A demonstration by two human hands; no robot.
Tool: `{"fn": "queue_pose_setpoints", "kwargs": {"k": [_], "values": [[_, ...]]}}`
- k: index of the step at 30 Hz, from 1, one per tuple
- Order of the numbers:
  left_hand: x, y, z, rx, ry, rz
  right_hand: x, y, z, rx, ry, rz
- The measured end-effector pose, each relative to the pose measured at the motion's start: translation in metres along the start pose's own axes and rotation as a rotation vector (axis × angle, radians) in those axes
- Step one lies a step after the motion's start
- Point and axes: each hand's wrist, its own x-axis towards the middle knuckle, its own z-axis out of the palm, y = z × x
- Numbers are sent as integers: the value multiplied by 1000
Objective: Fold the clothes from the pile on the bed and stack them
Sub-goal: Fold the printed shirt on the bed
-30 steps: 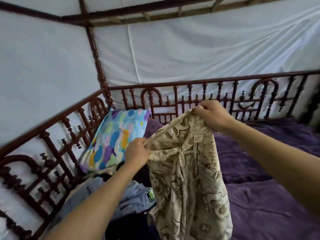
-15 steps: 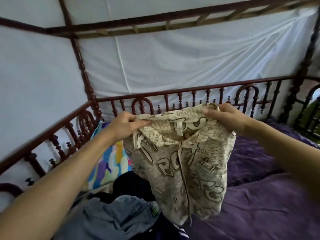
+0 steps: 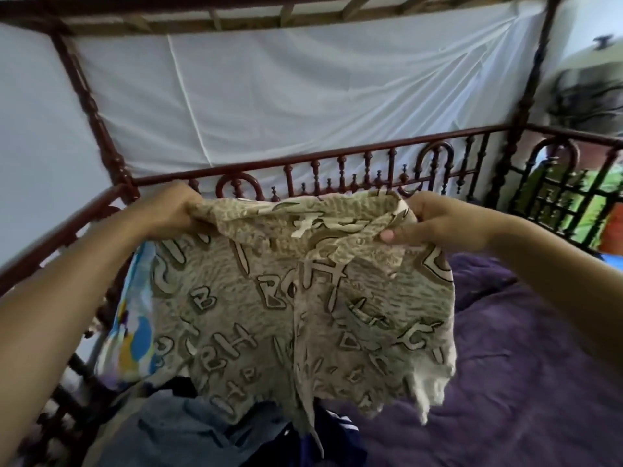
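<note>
Head view: a beige printed shirt [image 3: 303, 305] held spread in the air over the bed [image 3: 526, 382].
The left hand [image 3: 172, 214] clenches one top corner of the shirt and the right hand [image 3: 438, 224] pinches the other, thumb on the front, so the cloth hangs open between them with its hem loose. Below the hem, near the bed's left edge, lies the pile of clothes [image 3: 188, 429], grey and dark pieces. A bright patterned pillow [image 3: 135, 338] leans at the left edge against the dark red railing [image 3: 337, 161].
</note>
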Motion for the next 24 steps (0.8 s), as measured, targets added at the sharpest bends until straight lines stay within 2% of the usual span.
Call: {"fn": "queue_pose_setpoints", "kwargs": {"k": [4, 6, 9, 13, 19, 24], "values": [[33, -21, 29, -258, 74, -104, -27, 24, 1, 110, 212, 80], [51, -19, 61, -265, 85, -154, -50, 50, 5, 109, 361, 128], [88, 6, 116, -275, 136, -188, -91, 103, 16, -27, 478, 224], [133, 80, 180, -292, 178, -203, -160, 193, 17, -195, 600, 500], [195, 235, 276, -206, 92, -143, -258, 305, -4, -139, 771, 827], [254, 359, 368, -202, -12, -99, -325, 414, -51, -81, 801, 1034]]}}
